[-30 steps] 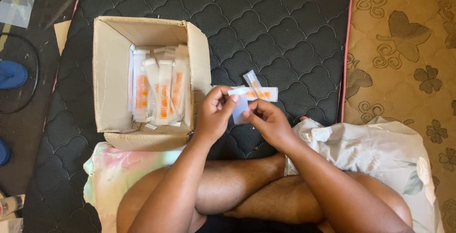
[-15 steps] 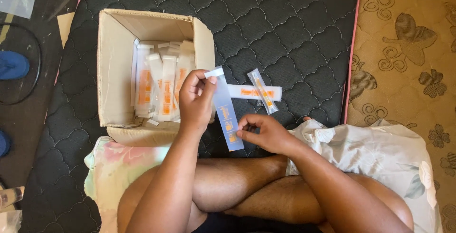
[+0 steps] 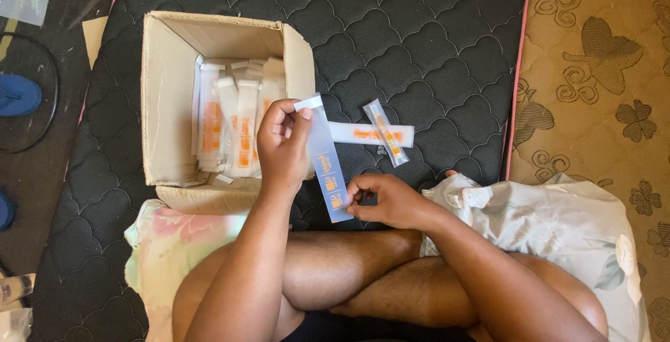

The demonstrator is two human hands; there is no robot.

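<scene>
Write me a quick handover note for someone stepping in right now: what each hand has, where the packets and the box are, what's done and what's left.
Left hand: pinches the top end of a long pale strip packet.
Right hand: pinches the same packet's bottom end; it is stretched between both hands above the dark quilted mattress.
Cardboard box: open, left of the hands, holding many white and orange packets.
Done: two items lie out on the mattress, a flat white packet and a clear sleeve across it.
Left: the packets in the box, plus the one in hand.
</scene>
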